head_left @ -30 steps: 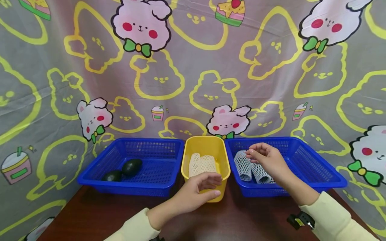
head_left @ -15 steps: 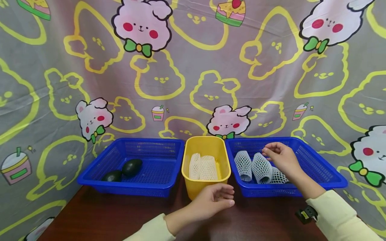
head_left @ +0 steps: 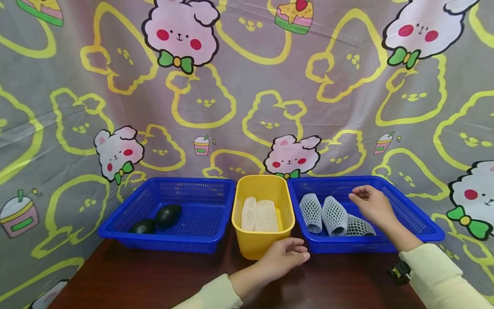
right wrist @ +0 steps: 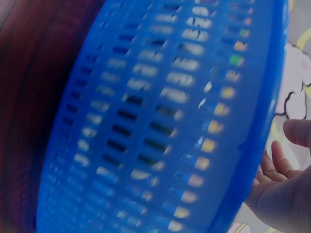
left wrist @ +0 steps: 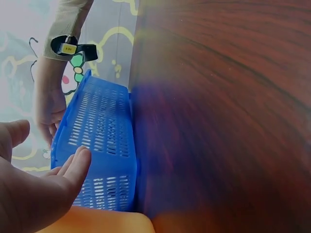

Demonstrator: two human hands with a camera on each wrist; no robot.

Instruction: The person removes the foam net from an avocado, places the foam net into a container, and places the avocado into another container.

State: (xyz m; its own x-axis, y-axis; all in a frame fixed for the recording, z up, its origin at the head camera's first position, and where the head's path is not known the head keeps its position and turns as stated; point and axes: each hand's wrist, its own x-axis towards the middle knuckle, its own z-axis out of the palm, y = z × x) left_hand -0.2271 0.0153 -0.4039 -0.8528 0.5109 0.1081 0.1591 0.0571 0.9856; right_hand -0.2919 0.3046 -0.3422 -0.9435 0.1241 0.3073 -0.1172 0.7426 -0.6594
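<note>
My right hand (head_left: pixel 373 207) hangs over the right blue basket (head_left: pixel 409 214), fingers loosely bent and holding nothing. Left of it in that basket lie three white foam net sleeves: one at the left (head_left: pixel 311 213), one in the middle (head_left: pixel 335 216) and a third (head_left: pixel 359 226) lying sideways, with something dark showing through its mesh. My left hand (head_left: pixel 283 259) is just in front of the yellow bin (head_left: pixel 256 244), relaxed, with nothing in it. In the left wrist view its fingers (left wrist: pixel 77 167) overlap the blue basket's side. Cream foam net sleeves (head_left: pixel 266 216) stand inside the bin.
On the left, another blue basket (head_left: pixel 208 242) holds two dark green avocados, one at the back (head_left: pixel 168 215) and one nearer (head_left: pixel 143 226). The baskets and bin stand side by side on a dark wooden table (head_left: pixel 154 279). A patterned curtain (head_left: pixel 239 141) hangs close behind them.
My right hand has moved right over its basket, uncovering the middle and sideways sleeves. My left hand has shifted right and slightly down from the front of the yellow bin.
</note>
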